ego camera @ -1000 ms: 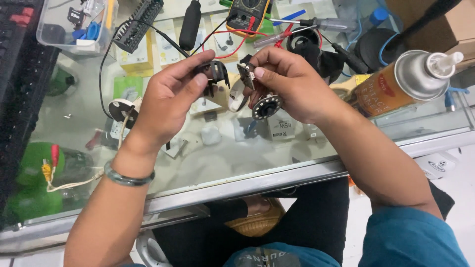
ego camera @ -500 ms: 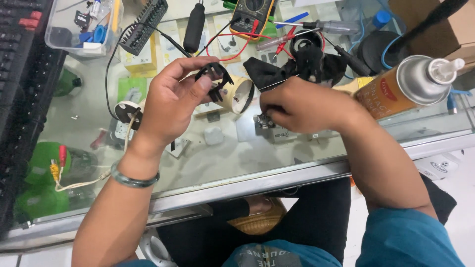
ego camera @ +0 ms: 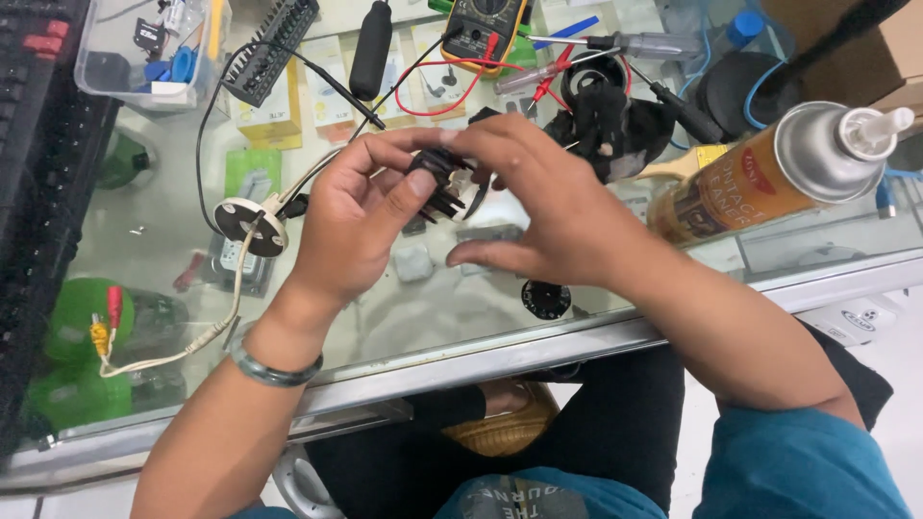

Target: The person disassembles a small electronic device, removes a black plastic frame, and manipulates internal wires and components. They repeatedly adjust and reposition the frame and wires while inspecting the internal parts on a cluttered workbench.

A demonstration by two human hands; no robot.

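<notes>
The glass counter [ego camera: 144,240] lies under both hands. A spray can [ego camera: 760,183] lies on its side just right of the right hand [ego camera: 548,207]. A multimeter [ego camera: 486,24] sits beyond the hands. The left hand [ego camera: 361,221] and the right hand meet, both pinching a small black part [ego camera: 437,183] held between them above the glass.

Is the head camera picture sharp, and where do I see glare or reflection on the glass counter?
Head view: mostly sharp; the left hand and right hand are slightly soft, so the small black part between them lacks detail. The glass counter reflects pale light near its front edge. The spray can shows a bright highlight on its metal top. Lighting is even and shadows are weak.
</notes>
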